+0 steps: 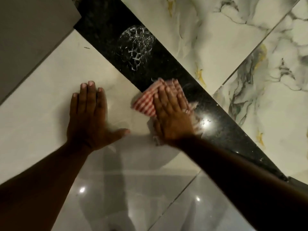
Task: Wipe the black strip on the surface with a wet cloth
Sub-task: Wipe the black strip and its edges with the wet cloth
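The right hand [171, 114] is pressing flat, fingers straight, on a red-and-white striped cloth [144, 104] that is lying across the near edge of the black strip [103, 30], which is running diagonally between a pale tile [50, 90] and marbled tiles [216, 39]. The left hand [88, 117] is resting open, palm down, on the pale tile, apart from the cloth. Whitish smears [135, 47] are showing on the strip farther up from the cloth.

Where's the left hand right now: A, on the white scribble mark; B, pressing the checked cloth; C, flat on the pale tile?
C: the left hand lies flat on the pale tile, fingers straight, while the right hand presses the checked cloth on the black strip.
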Demonstrator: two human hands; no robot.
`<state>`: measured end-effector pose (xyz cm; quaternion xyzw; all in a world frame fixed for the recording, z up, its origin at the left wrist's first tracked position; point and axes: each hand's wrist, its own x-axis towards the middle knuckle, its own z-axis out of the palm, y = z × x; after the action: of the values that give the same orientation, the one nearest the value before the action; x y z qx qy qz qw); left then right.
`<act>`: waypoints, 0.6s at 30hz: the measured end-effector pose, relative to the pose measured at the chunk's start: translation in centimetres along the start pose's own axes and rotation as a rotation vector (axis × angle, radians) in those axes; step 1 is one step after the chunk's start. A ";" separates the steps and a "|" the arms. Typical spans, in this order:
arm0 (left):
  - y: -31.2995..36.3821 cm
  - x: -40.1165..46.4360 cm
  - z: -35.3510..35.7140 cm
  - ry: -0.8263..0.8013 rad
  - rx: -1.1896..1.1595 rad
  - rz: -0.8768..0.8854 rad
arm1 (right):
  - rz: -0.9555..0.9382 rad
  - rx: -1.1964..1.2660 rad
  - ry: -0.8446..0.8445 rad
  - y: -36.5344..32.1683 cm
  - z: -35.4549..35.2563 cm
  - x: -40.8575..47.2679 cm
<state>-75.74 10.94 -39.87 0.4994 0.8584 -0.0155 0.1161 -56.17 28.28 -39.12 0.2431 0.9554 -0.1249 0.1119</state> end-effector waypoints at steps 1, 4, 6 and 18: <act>0.1 -0.1 0.0 0.000 0.005 -0.001 | -0.025 -0.017 0.021 1.8 -0.6 1.1; -0.2 0.1 0.2 0.014 0.020 0.012 | 0.181 0.008 0.075 4.4 -1.4 2.8; -1.1 0.3 0.4 0.004 0.027 -0.009 | 0.431 0.110 0.124 3.5 -0.8 2.9; -0.4 0.3 0.6 -0.019 0.017 0.000 | -0.133 -0.005 0.008 1.8 -2.0 4.2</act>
<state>-76.16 10.91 -40.59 0.5003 0.8571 -0.0273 0.1199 -59.20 32.24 -38.76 0.1794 0.9701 -0.1287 0.1003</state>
